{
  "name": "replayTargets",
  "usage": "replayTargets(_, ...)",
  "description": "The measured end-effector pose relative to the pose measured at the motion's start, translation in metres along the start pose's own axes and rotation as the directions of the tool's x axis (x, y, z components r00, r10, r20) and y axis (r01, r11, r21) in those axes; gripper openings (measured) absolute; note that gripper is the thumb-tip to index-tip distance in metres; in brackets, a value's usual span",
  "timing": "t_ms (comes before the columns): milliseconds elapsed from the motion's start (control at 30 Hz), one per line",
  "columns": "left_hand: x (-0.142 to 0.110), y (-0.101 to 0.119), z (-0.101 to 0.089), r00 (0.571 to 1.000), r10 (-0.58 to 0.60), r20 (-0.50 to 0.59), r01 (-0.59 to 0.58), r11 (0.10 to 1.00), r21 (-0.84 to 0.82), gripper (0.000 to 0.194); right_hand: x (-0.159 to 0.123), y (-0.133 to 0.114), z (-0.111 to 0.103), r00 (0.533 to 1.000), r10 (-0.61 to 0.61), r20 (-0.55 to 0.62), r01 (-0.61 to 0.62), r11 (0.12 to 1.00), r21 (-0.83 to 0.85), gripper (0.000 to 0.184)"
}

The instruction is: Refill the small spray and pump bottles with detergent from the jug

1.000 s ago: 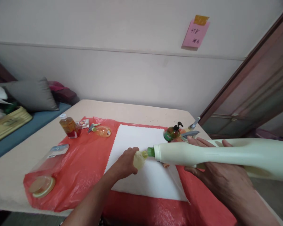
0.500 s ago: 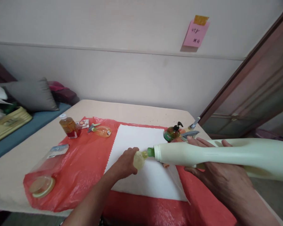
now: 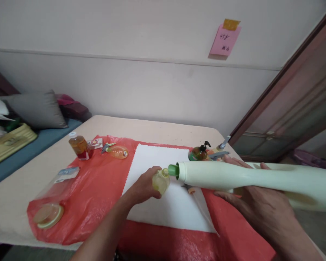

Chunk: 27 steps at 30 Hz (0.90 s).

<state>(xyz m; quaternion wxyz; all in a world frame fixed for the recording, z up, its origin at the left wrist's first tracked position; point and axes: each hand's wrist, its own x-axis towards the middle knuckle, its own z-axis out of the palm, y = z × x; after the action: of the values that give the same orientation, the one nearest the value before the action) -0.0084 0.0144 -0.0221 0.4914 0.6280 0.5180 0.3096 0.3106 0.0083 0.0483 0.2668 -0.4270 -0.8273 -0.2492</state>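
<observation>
My left hand (image 3: 148, 184) is wrapped round a small clear yellowish bottle (image 3: 161, 182), tilted with its open neck toward the right. In my right hand (image 3: 256, 203) lies a big pale green jug (image 3: 222, 175), tipped on its side and gripped at its handle. Its green spout (image 3: 173, 170) is at the mouth of the small bottle. Whether liquid is flowing I cannot make out. Both are above a white sheet (image 3: 163, 214). Below the jug's neck, an orange-tipped piece (image 3: 191, 190) rests on the sheet, partly hidden.
Red plastic (image 3: 97, 197) covers much of the table. An amber bottle (image 3: 80, 146), a clear orange spray bottle (image 3: 118, 152) and a round lidded container (image 3: 48, 215) are at left. A dark pump bottle (image 3: 198, 153) stands behind the jug. A pink note (image 3: 225, 40) hangs on the wall.
The small bottle has turned more upright, its neck now nearer the camera. The jug's neck has shifted slightly left and up, with the spout still at the bottle's mouth.
</observation>
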Motion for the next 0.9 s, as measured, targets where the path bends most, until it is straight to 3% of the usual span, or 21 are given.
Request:
replayTargets(100, -0.001, 0.009, -0.003, 1.0, 0.023, -0.008, -0.024, 0.975, -0.222, 0.074, 0.005, -0.005, -0.003, 0.984, 0.18, 0.01, -0.18, 0.975, 0.131, 0.077)
replayTargets(167, -0.001, 0.015, -0.006, 0.999, 0.004, -0.05, -0.021, 0.944, -0.33, 0.074, 0.012, -0.013, -0.007, 0.914, 0.399, 0.069, -0.403, 0.883, 0.242, 0.085)
replayTargets(233, 0.0, 0.017, -0.011, 0.992, -0.042, -0.122, -0.007, 0.926, -0.378, 0.075, 0.02, -0.023, -0.009, 0.783, 0.61, 0.119, -0.605, 0.704, 0.371, 0.087)
replayTargets(300, 0.001, 0.016, -0.015, 0.972, -0.1, -0.214, 0.009, 0.921, -0.389, 0.078, 0.027, -0.035, -0.006, 0.625, 0.768, 0.14, -0.697, 0.469, 0.542, 0.077)
replayTargets(367, 0.004, 0.012, -0.02, 0.94, -0.138, -0.312, 0.005, 0.919, -0.393, 0.081, 0.032, -0.046, 0.006, 0.468, 0.863, 0.192, -0.688, 0.22, 0.691, 0.064)
replayTargets(433, 0.007, 0.005, -0.025, 0.899, -0.155, -0.409, -0.022, 0.918, -0.396, 0.082, 0.035, -0.056, 0.028, 0.363, 0.889, 0.28, -0.627, 0.011, 0.779, 0.055)
replayTargets(467, 0.009, 0.003, -0.026, 0.878, -0.16, -0.45, -0.038, 0.916, -0.4, 0.082, 0.037, -0.06, 0.042, 0.353, 0.88, 0.317, -0.577, -0.063, 0.815, 0.054)
replayTargets(500, 0.01, 0.0, -0.028, 0.86, -0.167, -0.482, -0.05, 0.913, -0.404, 0.082, 0.038, -0.064, 0.058, 0.372, 0.862, 0.343, -0.508, -0.12, 0.853, 0.057)
replayTargets(600, 0.012, -0.006, -0.031, 0.833, -0.19, -0.52, -0.056, 0.906, -0.419, 0.081, 0.043, -0.076, 0.105, 0.499, 0.785, 0.367, -0.331, -0.218, 0.918, 0.067)
replayTargets(767, 0.013, -0.01, -0.033, 0.82, -0.213, -0.531, -0.043, 0.903, -0.428, 0.081, 0.049, -0.093, 0.163, 0.645, 0.66, 0.384, -0.37, -0.17, 0.913, 0.067)
replayTargets(900, 0.013, -0.01, -0.034, 0.832, -0.212, -0.513, -0.045, 0.896, -0.442, 0.082, 0.045, -0.095, 0.178, 0.704, 0.555, 0.443, -0.482, -0.086, 0.872, 0.064)
